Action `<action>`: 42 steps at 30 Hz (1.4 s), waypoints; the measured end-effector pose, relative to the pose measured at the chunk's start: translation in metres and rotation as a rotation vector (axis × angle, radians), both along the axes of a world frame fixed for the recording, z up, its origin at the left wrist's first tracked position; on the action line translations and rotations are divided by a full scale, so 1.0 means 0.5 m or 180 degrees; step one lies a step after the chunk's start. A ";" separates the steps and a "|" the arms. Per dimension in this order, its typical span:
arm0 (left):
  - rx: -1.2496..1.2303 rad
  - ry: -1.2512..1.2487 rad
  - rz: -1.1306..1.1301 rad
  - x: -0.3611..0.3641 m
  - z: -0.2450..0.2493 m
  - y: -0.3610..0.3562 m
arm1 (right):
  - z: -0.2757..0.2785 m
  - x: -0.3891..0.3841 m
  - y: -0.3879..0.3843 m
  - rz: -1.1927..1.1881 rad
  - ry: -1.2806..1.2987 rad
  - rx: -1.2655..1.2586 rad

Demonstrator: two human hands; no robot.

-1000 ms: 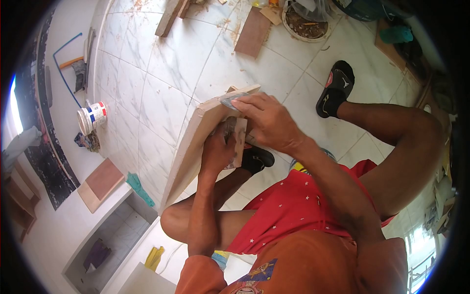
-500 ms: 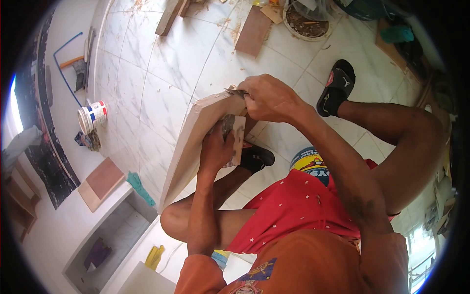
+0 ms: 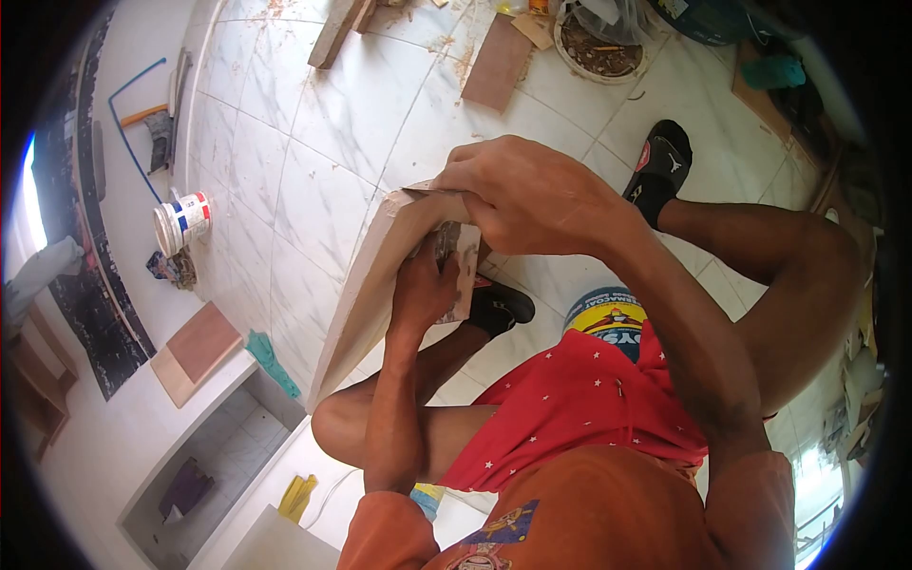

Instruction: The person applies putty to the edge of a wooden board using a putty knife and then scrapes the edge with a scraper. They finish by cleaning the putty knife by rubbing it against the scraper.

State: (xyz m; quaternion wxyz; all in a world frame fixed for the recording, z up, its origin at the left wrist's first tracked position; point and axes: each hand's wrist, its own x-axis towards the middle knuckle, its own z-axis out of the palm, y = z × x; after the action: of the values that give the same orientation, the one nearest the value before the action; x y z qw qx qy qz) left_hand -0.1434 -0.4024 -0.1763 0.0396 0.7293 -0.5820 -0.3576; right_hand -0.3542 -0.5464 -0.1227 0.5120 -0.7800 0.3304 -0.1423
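Observation:
A pale, thick wooden panel [image 3: 353, 285] stands on a slant in front of me, its lower end by my left knee. My left hand [image 3: 423, 293] is closed around a small putty-smeared board [image 3: 465, 275] beside the panel's inner face. At the panel's upper end, my right hand [image 3: 532, 195] pinches a thin metal putty knife [image 3: 415, 193], whose blade lies against the top edge. Most of the knife is hidden by my fingers.
A paint bucket [image 3: 608, 318] stands between my legs. On the tiled floor [image 3: 332, 142] lie a brown board [image 3: 498, 63], wood offcuts [image 3: 334, 33] and shavings. A white tub [image 3: 180, 224] sits at left, a hatchet [image 3: 160, 133] beyond it. A round bucket of shavings [image 3: 598, 47] stands at the far side.
My right hand has moved left along the panel's upper edge with the putty knife, and the blade now reaches the outer corner. My left hand has stayed almost in place.

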 end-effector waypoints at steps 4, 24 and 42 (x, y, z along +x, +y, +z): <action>-0.0015 -0.0018 -0.0050 0.002 0.002 0.001 | 0.011 -0.011 0.011 -0.0399 -0.0596 -0.0015; -0.0033 -0.0007 -0.0040 0.007 -0.002 0.007 | -0.026 0.016 0.024 -0.0795 -0.0616 -0.0586; -0.0036 -0.0106 0.0005 0.002 0.003 0.007 | -0.067 0.001 -0.045 0.0007 -0.1070 -0.0077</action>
State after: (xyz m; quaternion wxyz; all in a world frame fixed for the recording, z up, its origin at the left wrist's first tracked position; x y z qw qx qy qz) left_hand -0.1422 -0.3988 -0.1749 0.0343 0.7353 -0.5841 -0.3420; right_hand -0.3536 -0.5689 -0.1561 0.5509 -0.7517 0.2375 -0.2742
